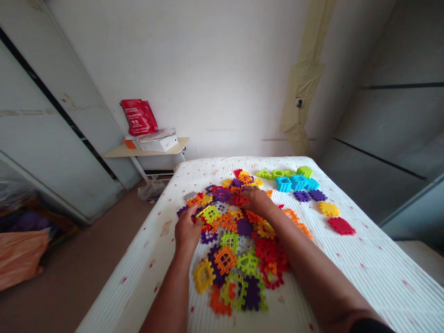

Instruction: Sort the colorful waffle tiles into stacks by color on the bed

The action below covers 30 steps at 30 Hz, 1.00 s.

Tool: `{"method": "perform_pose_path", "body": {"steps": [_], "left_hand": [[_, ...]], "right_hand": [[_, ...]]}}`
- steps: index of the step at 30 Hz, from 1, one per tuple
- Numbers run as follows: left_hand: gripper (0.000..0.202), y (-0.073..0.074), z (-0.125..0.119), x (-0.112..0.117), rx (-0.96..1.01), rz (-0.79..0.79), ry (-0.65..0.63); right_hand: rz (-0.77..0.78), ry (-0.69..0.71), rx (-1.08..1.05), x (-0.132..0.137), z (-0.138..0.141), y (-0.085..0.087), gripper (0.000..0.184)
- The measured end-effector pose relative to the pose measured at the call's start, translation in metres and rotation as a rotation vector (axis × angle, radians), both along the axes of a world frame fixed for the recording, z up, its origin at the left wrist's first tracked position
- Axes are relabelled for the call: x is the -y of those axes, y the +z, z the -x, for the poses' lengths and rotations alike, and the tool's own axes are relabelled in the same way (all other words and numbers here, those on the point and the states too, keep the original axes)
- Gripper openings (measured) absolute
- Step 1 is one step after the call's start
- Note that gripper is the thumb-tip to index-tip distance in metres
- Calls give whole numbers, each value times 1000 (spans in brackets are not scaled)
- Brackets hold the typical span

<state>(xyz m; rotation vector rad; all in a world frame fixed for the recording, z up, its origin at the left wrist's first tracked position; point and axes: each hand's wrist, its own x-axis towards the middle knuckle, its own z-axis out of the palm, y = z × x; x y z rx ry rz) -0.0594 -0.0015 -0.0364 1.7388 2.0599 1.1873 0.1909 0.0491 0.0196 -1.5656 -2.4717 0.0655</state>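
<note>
White and ribbed, flecked with red, the cover (152,273) fills the lower middle of my head view. On it, between both forearms, lies the largest thing I have to read: a loose heap of plastic interlocking pieces (244,227), all with toothed edges, in purple, orange, red, lime, yellow and grey. Some are solid squares; others are open frames, such as an orange four-pane window square (225,260) and a yellow frame (204,275).

Right of the heap I see smaller groups by colour: turquoise pieces (298,181), lime pieces (305,171) behind them, two purple clusters (317,195), then a red square (342,225) and a yellow square (329,209).

The right hand (258,201) reaches into the heap's far part, its fingertips hidden among pieces; the left hand (187,229) curls at the left edge. I cannot tell whether either grips anything. The right forearm masks part of the heap, and a dark sleeve (371,325) is cut off at the bottom.

White characters mark the red bag (138,118) by the wall, too small for me to read.
</note>
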Motion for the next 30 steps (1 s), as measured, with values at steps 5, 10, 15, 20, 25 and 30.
{"method": "perform_pose_path", "body": {"steps": [5,10,15,20,25,30], "left_hand": [[32,9,-5,4,-148,78,-8],[31,17,-9,8,-238,150,79],[29,25,-6,9,-150,41,66],[28,50,-12,20,-72,-44,-38],[24,59,-27,66,-189,-56,-339],[51,25,-24,124,-459,-13,-598]], "right_hand": [[55,81,-150,1,-11,18,27],[216,273,-232,9,-21,41,33],[154,401,-174,40,-46,52,41],[82,373,-98,92,-81,19,65],[52,381,-6,128,-86,-22,75],[-33,391,-14,121,-69,-34,62]]}}
